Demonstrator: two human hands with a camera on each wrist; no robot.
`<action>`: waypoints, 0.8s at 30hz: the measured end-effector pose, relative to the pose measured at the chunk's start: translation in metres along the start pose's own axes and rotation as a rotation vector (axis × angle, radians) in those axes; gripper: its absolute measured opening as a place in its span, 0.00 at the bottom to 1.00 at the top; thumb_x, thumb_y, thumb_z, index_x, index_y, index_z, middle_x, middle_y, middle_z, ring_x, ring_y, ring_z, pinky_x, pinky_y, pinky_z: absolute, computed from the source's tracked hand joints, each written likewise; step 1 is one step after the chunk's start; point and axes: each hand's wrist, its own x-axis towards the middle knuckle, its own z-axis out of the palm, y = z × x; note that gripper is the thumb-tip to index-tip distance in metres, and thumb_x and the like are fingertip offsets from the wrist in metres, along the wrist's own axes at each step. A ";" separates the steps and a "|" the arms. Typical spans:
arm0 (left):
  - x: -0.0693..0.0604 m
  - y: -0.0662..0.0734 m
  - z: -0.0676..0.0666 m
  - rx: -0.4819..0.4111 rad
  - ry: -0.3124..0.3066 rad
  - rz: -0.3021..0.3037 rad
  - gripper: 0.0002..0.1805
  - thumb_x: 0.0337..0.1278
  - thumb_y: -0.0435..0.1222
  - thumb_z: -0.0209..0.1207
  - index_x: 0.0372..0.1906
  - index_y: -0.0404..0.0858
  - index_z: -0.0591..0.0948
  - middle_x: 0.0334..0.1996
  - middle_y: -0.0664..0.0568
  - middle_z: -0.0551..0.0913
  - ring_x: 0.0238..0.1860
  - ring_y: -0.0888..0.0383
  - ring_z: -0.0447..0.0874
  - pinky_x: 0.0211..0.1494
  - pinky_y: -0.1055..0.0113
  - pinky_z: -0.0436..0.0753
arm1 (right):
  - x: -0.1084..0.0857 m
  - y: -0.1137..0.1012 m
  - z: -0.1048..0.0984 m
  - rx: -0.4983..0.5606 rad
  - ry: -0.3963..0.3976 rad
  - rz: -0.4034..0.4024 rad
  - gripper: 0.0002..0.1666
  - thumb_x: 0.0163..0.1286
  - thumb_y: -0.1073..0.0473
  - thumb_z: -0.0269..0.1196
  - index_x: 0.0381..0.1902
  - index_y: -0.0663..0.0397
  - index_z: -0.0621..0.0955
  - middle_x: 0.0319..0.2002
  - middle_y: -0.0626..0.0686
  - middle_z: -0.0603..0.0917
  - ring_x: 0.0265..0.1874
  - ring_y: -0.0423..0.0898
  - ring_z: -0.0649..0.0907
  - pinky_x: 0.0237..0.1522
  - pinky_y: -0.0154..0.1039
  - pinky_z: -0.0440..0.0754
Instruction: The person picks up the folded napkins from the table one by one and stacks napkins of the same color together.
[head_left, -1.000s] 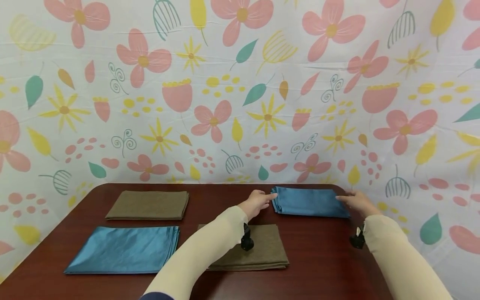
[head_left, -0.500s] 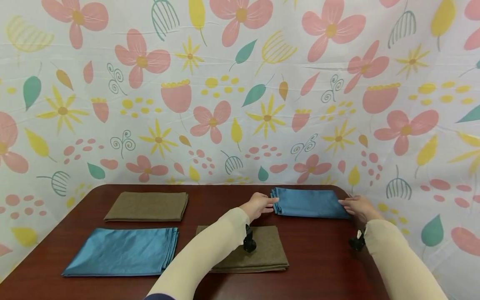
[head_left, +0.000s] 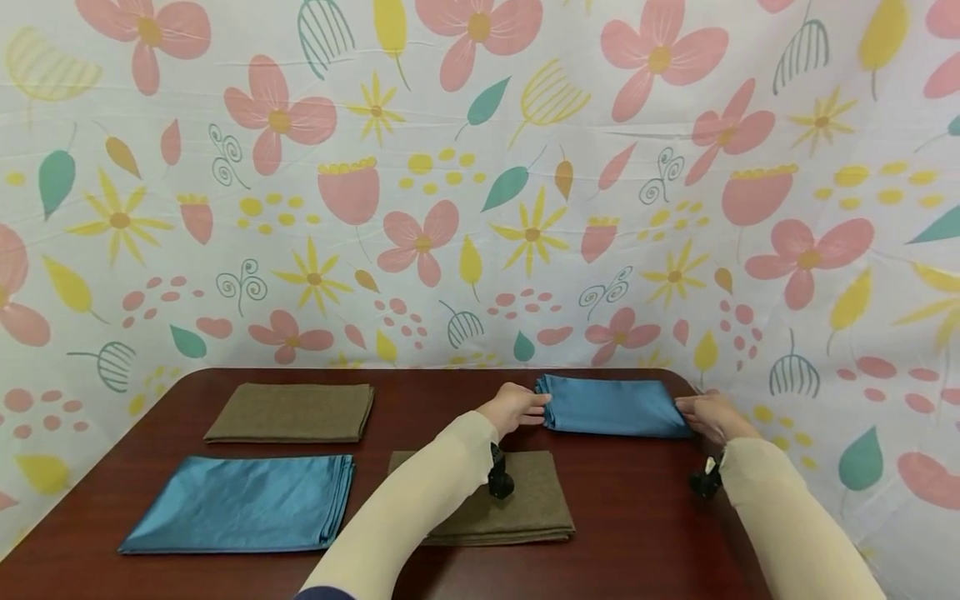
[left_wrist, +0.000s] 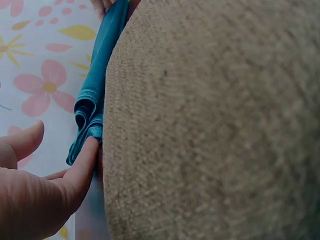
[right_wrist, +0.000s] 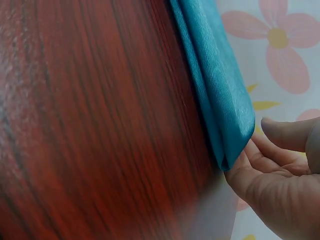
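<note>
A folded blue cloth (head_left: pixel 615 407) lies at the far right of the table. My left hand (head_left: pixel 514 407) touches its left end with nearly straight fingers; in the left wrist view the thumb (left_wrist: pixel 31 140) stands away from the layered folds. At the opposite end, my right hand (head_left: pixel 712 415) has its fingers against the edge. The right wrist view shows that hand's fingers at the cloth's corner (right_wrist: pixel 232 135), with the thumb (right_wrist: pixel 287 134) apart from it.
A folded brown cloth (head_left: pixel 517 504) lies under my left forearm, looming large in the left wrist view. Another brown cloth (head_left: pixel 292 412) lies at the back left, with a second blue cloth (head_left: pixel 243 504) in front of it. A flowered curtain (head_left: pixel 450 183) hangs behind the table (head_left: pixel 637 517).
Both hands have settled against the ends of the far blue cloth, the left no longer pointing one finger over it. That cloth has shifted very slightly left.
</note>
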 end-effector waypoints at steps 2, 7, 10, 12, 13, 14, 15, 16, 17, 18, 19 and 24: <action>0.002 0.000 0.001 -0.008 -0.004 -0.007 0.33 0.62 0.32 0.62 0.68 0.24 0.63 0.67 0.34 0.68 0.61 0.42 0.76 0.54 0.57 0.84 | 0.001 0.001 0.000 0.008 -0.023 -0.016 0.32 0.77 0.64 0.43 0.68 0.85 0.50 0.70 0.77 0.49 0.70 0.69 0.55 0.69 0.58 0.61; 0.006 -0.001 0.004 0.000 0.001 -0.041 0.33 0.61 0.32 0.63 0.68 0.26 0.65 0.68 0.35 0.68 0.62 0.41 0.75 0.55 0.55 0.83 | 0.000 0.001 0.003 0.030 -0.045 -0.010 0.30 0.78 0.65 0.42 0.69 0.81 0.51 0.70 0.77 0.46 0.70 0.70 0.51 0.71 0.59 0.58; 0.008 -0.001 0.006 0.016 0.005 -0.068 0.35 0.61 0.32 0.63 0.70 0.27 0.63 0.69 0.34 0.66 0.65 0.40 0.72 0.58 0.54 0.81 | 0.000 0.000 0.007 0.023 -0.050 -0.001 0.31 0.78 0.64 0.42 0.69 0.82 0.51 0.70 0.77 0.46 0.71 0.70 0.50 0.71 0.59 0.58; 0.009 -0.002 0.008 0.028 0.005 -0.080 0.37 0.61 0.33 0.63 0.71 0.28 0.61 0.69 0.34 0.65 0.66 0.39 0.69 0.60 0.53 0.80 | 0.000 -0.001 0.010 0.028 -0.046 0.012 0.32 0.78 0.62 0.43 0.69 0.83 0.51 0.71 0.77 0.46 0.71 0.70 0.50 0.72 0.58 0.57; 0.009 -0.003 0.008 0.035 0.004 -0.083 0.38 0.61 0.33 0.63 0.72 0.28 0.59 0.69 0.33 0.64 0.67 0.39 0.68 0.61 0.52 0.79 | 0.001 -0.001 0.011 0.030 -0.041 0.021 0.33 0.78 0.62 0.44 0.69 0.84 0.50 0.71 0.77 0.46 0.71 0.69 0.50 0.72 0.58 0.57; 0.010 -0.003 0.008 0.036 0.003 -0.084 0.38 0.62 0.33 0.62 0.72 0.27 0.58 0.69 0.33 0.64 0.67 0.38 0.68 0.62 0.52 0.79 | 0.001 -0.002 0.012 0.036 -0.037 0.029 0.35 0.78 0.61 0.44 0.69 0.84 0.49 0.71 0.77 0.45 0.72 0.69 0.50 0.72 0.57 0.57; 0.010 -0.004 0.008 0.033 0.004 -0.084 0.39 0.62 0.33 0.62 0.72 0.27 0.58 0.69 0.33 0.64 0.67 0.38 0.68 0.62 0.52 0.78 | 0.001 -0.002 0.012 0.045 -0.036 0.039 0.36 0.78 0.60 0.45 0.69 0.85 0.48 0.71 0.77 0.44 0.72 0.68 0.50 0.73 0.57 0.56; 0.011 -0.005 0.008 0.027 0.006 -0.084 0.39 0.62 0.33 0.62 0.73 0.27 0.57 0.69 0.33 0.64 0.67 0.39 0.68 0.62 0.53 0.78 | 0.002 -0.003 0.012 0.048 -0.038 0.046 0.37 0.77 0.60 0.46 0.69 0.84 0.47 0.72 0.77 0.43 0.72 0.68 0.50 0.73 0.57 0.55; 0.011 -0.005 0.008 0.023 0.009 -0.082 0.38 0.63 0.33 0.61 0.73 0.27 0.57 0.69 0.33 0.64 0.66 0.39 0.69 0.62 0.53 0.78 | 0.002 -0.003 0.012 0.050 -0.044 0.054 0.39 0.77 0.59 0.46 0.70 0.84 0.45 0.72 0.77 0.41 0.72 0.68 0.49 0.73 0.57 0.55; 0.011 -0.006 0.007 0.015 0.014 -0.081 0.38 0.63 0.32 0.61 0.73 0.27 0.57 0.69 0.33 0.64 0.65 0.39 0.71 0.62 0.53 0.78 | 0.002 -0.004 0.012 0.045 -0.048 0.061 0.39 0.77 0.58 0.46 0.70 0.84 0.45 0.72 0.77 0.40 0.72 0.68 0.49 0.73 0.57 0.54; 0.011 -0.006 0.007 0.007 0.018 -0.080 0.38 0.63 0.32 0.61 0.73 0.27 0.57 0.69 0.33 0.65 0.64 0.40 0.72 0.62 0.54 0.78 | 0.002 -0.004 0.012 0.042 -0.053 0.064 0.39 0.77 0.58 0.46 0.70 0.84 0.45 0.72 0.77 0.39 0.72 0.68 0.49 0.73 0.57 0.54; 0.010 -0.006 0.005 0.019 0.032 -0.079 0.36 0.63 0.31 0.60 0.72 0.27 0.59 0.67 0.34 0.66 0.62 0.42 0.74 0.60 0.56 0.80 | 0.001 -0.004 0.012 0.063 -0.074 0.056 0.35 0.78 0.61 0.44 0.70 0.84 0.49 0.72 0.77 0.40 0.72 0.70 0.48 0.72 0.60 0.54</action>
